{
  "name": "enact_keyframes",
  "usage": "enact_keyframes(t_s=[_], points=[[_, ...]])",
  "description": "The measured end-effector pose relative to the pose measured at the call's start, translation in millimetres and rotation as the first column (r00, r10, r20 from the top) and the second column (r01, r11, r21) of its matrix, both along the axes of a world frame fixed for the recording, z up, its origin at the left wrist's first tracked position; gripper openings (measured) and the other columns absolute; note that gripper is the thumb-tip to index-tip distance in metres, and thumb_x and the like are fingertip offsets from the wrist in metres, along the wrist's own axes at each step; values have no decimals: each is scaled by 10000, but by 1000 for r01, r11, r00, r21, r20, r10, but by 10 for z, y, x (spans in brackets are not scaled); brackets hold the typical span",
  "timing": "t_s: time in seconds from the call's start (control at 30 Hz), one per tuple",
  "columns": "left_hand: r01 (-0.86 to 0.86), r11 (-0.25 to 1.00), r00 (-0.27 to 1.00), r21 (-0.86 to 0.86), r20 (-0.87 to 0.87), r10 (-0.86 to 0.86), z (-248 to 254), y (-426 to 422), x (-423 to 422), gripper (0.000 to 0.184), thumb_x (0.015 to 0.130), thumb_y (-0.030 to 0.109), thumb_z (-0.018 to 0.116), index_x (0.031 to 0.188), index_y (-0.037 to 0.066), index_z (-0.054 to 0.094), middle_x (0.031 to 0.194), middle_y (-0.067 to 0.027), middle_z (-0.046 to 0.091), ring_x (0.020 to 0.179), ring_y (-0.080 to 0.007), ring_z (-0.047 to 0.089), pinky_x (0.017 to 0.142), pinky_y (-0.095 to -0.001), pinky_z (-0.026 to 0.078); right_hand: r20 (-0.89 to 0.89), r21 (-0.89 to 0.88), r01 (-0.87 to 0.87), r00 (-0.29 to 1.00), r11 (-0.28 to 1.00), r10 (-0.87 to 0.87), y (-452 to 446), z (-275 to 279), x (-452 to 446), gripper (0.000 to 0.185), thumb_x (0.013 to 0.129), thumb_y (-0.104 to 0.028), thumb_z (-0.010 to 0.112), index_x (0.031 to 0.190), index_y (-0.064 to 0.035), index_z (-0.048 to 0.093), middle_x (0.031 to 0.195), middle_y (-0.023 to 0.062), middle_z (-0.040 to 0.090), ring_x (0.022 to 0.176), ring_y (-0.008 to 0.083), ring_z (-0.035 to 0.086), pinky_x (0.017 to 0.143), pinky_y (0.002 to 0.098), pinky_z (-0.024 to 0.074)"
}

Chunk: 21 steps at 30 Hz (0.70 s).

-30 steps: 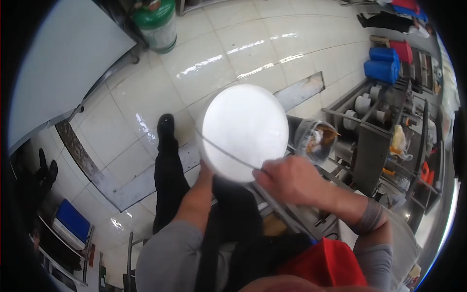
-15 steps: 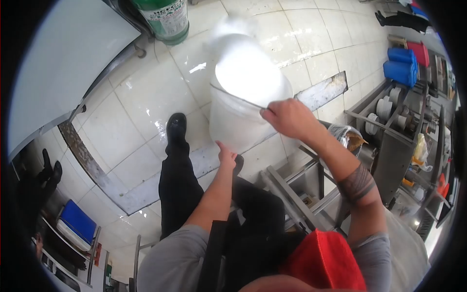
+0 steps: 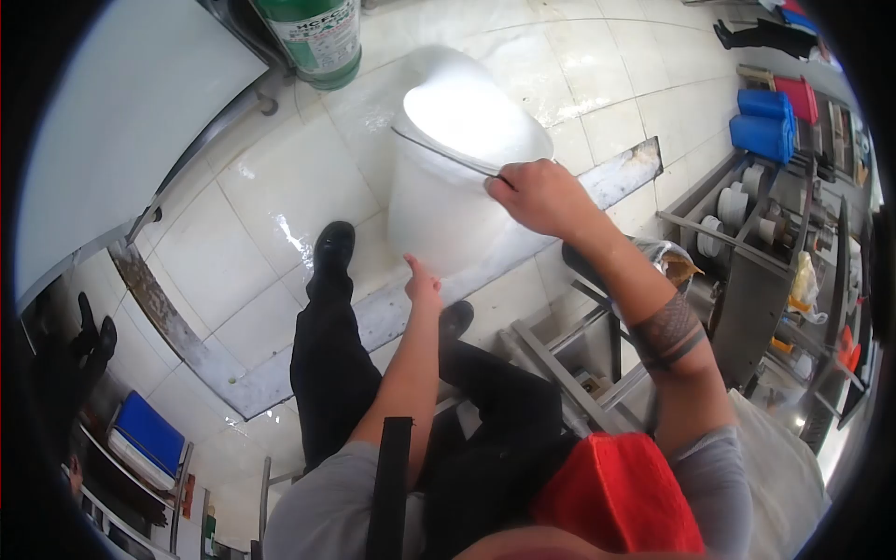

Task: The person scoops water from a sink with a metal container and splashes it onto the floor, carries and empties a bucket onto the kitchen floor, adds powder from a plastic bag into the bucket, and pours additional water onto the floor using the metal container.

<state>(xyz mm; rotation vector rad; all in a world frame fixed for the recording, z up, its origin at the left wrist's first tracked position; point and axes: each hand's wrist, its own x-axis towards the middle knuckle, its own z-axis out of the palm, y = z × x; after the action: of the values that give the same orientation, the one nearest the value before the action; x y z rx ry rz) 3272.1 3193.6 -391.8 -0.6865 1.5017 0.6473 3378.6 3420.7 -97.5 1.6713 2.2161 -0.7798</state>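
Note:
A white plastic bucket point(image 3: 439, 210) is tilted away from me above the tiled floor. Whitish, foamy-looking water point(image 3: 448, 63) pours over its far lip; bright glare hides the inside. My right hand point(image 3: 541, 198) is closed around the thin wire handle at the right side of the rim. Low down, my left hand point(image 3: 423, 278) holds the bucket's base, thumb pointing up along the wall and the other fingers partly hidden beneath it.
Wet tiles point(image 3: 271, 224) surround my shoes. A green gas cylinder point(image 3: 313, 42) stands ahead, beside a steel table point(image 3: 140, 112) at left. Metal shelving with white rolls point(image 3: 733, 205) and blue containers point(image 3: 765, 126) line the right. A floor channel cover point(image 3: 308, 359) crosses near my feet.
The bucket and both hands have shifted slightly left. The blurred splash at the far lip has become a smoother flow spreading over the floor.

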Motion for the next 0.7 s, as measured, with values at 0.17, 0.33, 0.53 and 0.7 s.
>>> enact_keyframes(t_s=[0.17,0.33,0.53,0.7], points=[[-74,997,997,-30,-14,73,-1,-220,-80,860,761,736,575,1171,-18,528,1014,-109,598,848,-188,564,765,-308,452,5,-20,17,1000,1000,-17,-211,127,-111,370,892,-337,520,721,-32,642,670,195,626,666,380,628,653,457,517],[-166,984,983,63,90,160,-10,-625,-248,1004,772,766,511,1410,11,333,1428,-128,396,1289,-258,401,1045,-354,312,-69,-43,19,997,999,-22,-656,283,-161,366,888,-334,526,692,-47,642,583,175,605,570,365,625,551,451,521],[-202,978,960,-51,185,208,-349,-1426,-662,901,816,682,543,1475,144,246,1326,-23,427,1126,-134,478,960,-254,342,-139,-200,55,987,978,-84,-1319,437,-186,344,873,-343,537,715,-58,645,622,163,616,594,364,623,574,462,508],[42,999,999,4,-20,-42,-3,-1776,-967,800,838,578,555,1472,442,87,1288,21,444,1084,-144,476,949,-287,352,-127,-395,121,975,911,-184,-1475,522,-249,355,887,-344,508,743,-50,648,642,167,625,624,372,634,615,468,522]])
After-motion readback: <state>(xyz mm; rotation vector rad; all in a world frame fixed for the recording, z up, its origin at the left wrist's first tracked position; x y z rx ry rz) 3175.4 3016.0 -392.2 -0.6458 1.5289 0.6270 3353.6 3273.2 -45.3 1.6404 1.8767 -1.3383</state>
